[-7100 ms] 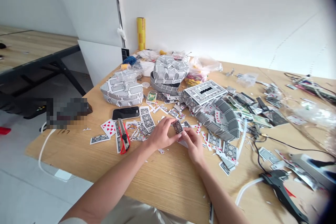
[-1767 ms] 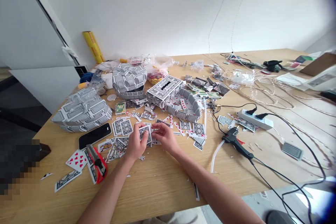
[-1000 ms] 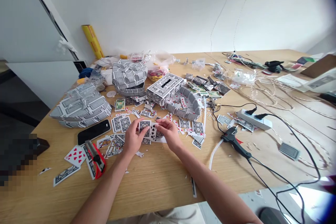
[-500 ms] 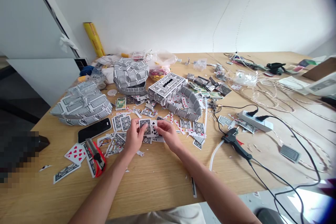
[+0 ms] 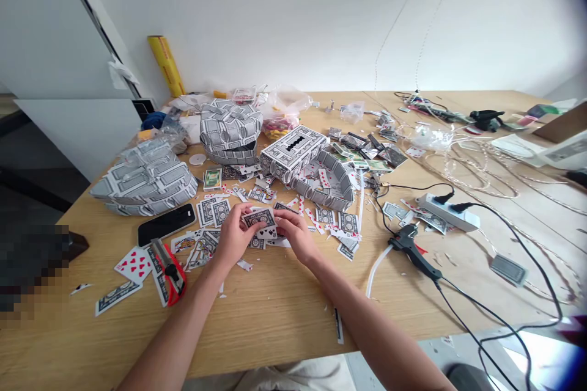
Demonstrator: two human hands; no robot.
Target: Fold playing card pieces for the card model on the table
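card (image 5: 259,219): grey-and-white patterned back
knife (image 5: 169,271): red and black
roll (image 5: 166,65): yellow
worktop (image 5: 275,317): light wood grain

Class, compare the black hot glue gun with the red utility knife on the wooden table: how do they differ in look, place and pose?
The black hot glue gun lies to the right of both hands, with a black cord trailing from it; the red utility knife lies to the left of them, cordless. The glue gun rests on bare wood; the knife lies across playing cards. Both lie flat on the wooden table, in neither hand.
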